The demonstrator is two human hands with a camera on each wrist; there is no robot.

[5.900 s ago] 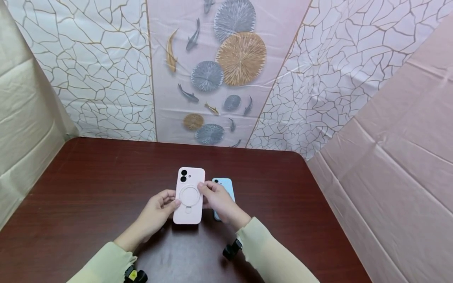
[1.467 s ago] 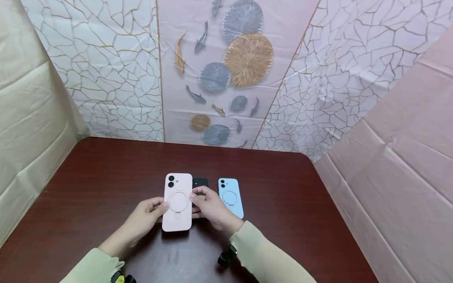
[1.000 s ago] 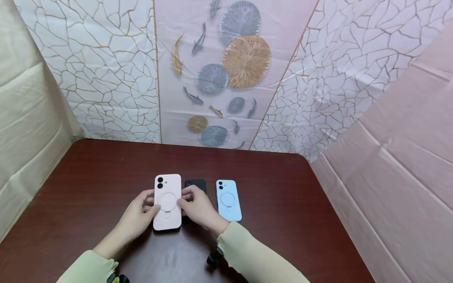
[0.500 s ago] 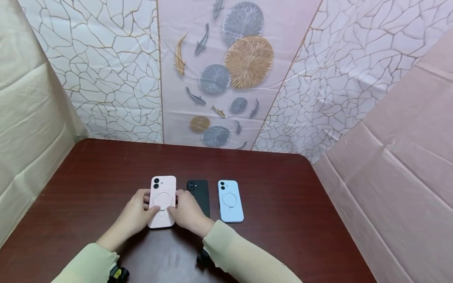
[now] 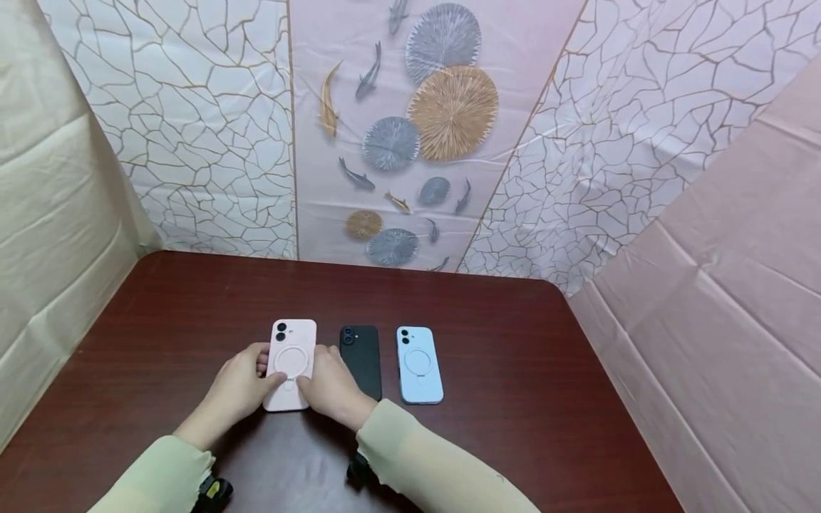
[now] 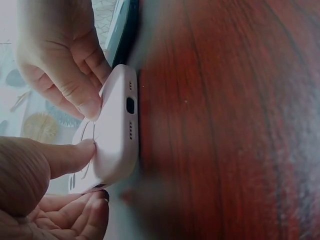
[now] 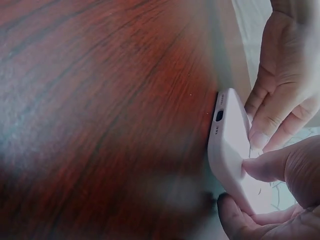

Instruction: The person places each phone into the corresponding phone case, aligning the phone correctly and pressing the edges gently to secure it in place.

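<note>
A pale pink phone (image 5: 290, 395) with a ring on its back lies camera side up at the left of a row of phones. My left hand (image 5: 236, 385) grips its left edge, thumb over the back. From the other side my right hand (image 5: 330, 385) holds the right edge, its thumb also on the back. In the left wrist view the phone's bottom edge (image 6: 131, 117), with charging port, lies close against the table. Beside my right hand is a black phone (image 5: 363, 363), partly covered by it. A light blue phone (image 5: 420, 374) lies farther right.
The dark red-brown wooden table (image 5: 526, 399) spreads around the phones. Behind it hangs a patterned cloth (image 5: 385, 199), with plain cloth walls at left and right. A small black wrist camera (image 5: 214, 491) sits at my left cuff.
The pink phone has moved left and down to the table, both hands holding it throughout. The black phone, hidden at first, now shows between the pink and blue phones.
</note>
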